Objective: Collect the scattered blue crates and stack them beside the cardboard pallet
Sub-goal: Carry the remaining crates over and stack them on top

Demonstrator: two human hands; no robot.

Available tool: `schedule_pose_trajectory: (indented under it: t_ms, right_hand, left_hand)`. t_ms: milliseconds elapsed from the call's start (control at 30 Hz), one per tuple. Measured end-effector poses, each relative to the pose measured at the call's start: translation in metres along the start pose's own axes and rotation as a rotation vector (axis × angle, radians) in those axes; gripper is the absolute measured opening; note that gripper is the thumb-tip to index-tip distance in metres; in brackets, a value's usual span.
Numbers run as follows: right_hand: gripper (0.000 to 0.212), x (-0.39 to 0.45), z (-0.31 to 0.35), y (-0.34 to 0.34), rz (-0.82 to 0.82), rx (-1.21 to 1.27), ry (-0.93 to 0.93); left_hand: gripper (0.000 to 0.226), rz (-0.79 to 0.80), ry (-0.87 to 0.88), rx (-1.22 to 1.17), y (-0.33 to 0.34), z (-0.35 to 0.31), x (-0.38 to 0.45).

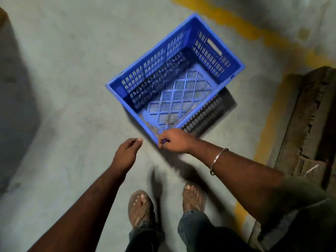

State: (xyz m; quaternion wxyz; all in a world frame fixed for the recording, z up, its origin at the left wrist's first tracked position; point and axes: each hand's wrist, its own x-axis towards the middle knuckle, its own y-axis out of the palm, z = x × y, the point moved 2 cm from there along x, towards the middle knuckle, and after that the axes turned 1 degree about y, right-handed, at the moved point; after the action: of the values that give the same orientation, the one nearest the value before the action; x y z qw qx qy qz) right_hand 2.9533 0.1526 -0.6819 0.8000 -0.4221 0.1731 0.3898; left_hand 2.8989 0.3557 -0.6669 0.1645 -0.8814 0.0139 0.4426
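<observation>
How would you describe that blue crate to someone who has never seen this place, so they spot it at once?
Start from the grey concrete floor with its yellow painted line. Just inside that line, ahead of the person's sandalled feet, stands the blue crate, open side up and empty. It is the only bright blue thing here, with slotted walls; the right hand grips its near corner.
</observation>
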Motion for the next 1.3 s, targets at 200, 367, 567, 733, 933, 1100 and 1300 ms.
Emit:
schedule_pose_trajectory:
  t_ms: [200, 367, 567, 733, 933, 1100, 1300]
  right_hand:
    - [0.023, -0.013, -0.062, -0.057, -0.451, 0.035, 0.194]
    - [0.041, -0.025, -0.142, -0.113, -0.659, -0.128, 0.418]
    - [0.063, -0.027, -0.200, -0.141, -0.665, -0.094, 0.685]
    - [0.074, -0.035, -0.219, -0.108, -0.502, 0.154, 0.789]
    - [0.021, -0.045, -0.198, -0.040, -0.405, 0.401, 0.736]
    - [0.018, -0.094, -0.157, -0.055, -0.432, 0.367, 0.778]
    - [0.015, -0.205, -0.060, -0.107, -0.373, 0.278, 0.735]
  left_hand:
    - [0.078, -0.062, -0.136, -0.021, 0.018, 0.024, 0.010]
    - [0.085, -0.168, -0.135, 0.169, 0.024, 0.041, 0.039]
    - [0.061, -0.154, -0.088, 0.375, 0.014, 0.048, 0.046]
    - [0.067, -0.166, -0.116, 0.506, -0.024, 0.077, 0.007]
    - [0.057, -0.182, -0.327, 0.331, -0.072, 0.117, 0.014]
    - [0.046, -0.315, -0.232, 0.286, -0.087, 0.097, -0.033]
    - [0.054, -0.287, -0.224, 0.380, -0.130, 0.048, -0.158]
